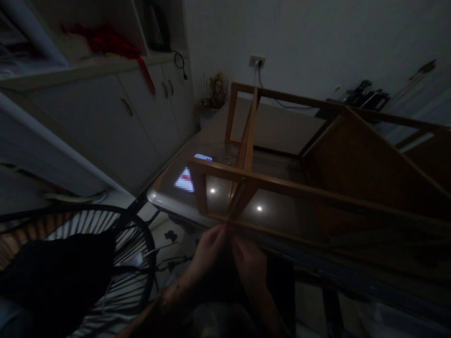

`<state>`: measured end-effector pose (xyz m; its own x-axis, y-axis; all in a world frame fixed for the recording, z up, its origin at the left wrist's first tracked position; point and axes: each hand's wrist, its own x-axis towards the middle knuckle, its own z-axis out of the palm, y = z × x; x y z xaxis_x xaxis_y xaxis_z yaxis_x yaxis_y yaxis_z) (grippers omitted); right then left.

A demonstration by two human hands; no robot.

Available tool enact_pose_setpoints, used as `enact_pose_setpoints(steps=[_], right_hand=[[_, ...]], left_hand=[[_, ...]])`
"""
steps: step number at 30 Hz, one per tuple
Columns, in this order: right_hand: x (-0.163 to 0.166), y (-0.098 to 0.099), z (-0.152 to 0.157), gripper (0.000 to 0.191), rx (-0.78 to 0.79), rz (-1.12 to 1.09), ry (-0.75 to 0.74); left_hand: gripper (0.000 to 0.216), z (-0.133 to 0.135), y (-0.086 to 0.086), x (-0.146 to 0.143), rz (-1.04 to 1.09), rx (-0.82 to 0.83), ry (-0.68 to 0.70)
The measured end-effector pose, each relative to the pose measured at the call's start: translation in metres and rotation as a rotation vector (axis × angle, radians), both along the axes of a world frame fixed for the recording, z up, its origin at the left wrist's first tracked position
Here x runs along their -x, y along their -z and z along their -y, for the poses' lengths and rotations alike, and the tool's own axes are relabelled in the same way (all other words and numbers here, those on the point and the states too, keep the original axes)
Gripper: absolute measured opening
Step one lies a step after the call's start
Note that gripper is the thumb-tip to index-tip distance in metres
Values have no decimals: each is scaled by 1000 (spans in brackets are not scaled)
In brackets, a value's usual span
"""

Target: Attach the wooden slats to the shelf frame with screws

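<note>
A brown wooden frame (289, 188), like a shelf unit with rails and a panel, lies on the table. At the frame's near lower rail is my left hand (210, 244), its thumb and fingers pinched together by the foot of an upright. Just to the right, my right hand (251, 260) is closed too, fingertips pointing at the same joint. Whatever the fingertips hold is too small and dark to make out. Beyond them, a few small screw-like pieces (227, 157) lie on the tabletop near a lit phone-like object (203, 157).
A black corded chair (150, 234) with dark cloth on it stands at the left. White cabinets (141, 108) line the left wall, with a red cloth (105, 42) above. Dried plants (217, 89) and a plugged wall socket (257, 61) are behind the table (169, 199).
</note>
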<state>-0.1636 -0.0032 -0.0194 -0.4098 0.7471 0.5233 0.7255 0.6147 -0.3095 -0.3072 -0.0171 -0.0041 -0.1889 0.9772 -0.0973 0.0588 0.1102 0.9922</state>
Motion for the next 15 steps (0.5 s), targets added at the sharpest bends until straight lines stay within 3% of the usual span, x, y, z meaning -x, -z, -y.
enact_pose_setpoints(steps=[5,9,15], right_hand=[[7,8,4,37,47,-45,-17],[13,2,1,35,99,-107,27],[31,-13,-1,25,167,111,136]], left_hand=[[36,0,4,4,-42,0,6],[36,1,0,5,-83,-8,22],[34,3,6,11,-319,-41,11]])
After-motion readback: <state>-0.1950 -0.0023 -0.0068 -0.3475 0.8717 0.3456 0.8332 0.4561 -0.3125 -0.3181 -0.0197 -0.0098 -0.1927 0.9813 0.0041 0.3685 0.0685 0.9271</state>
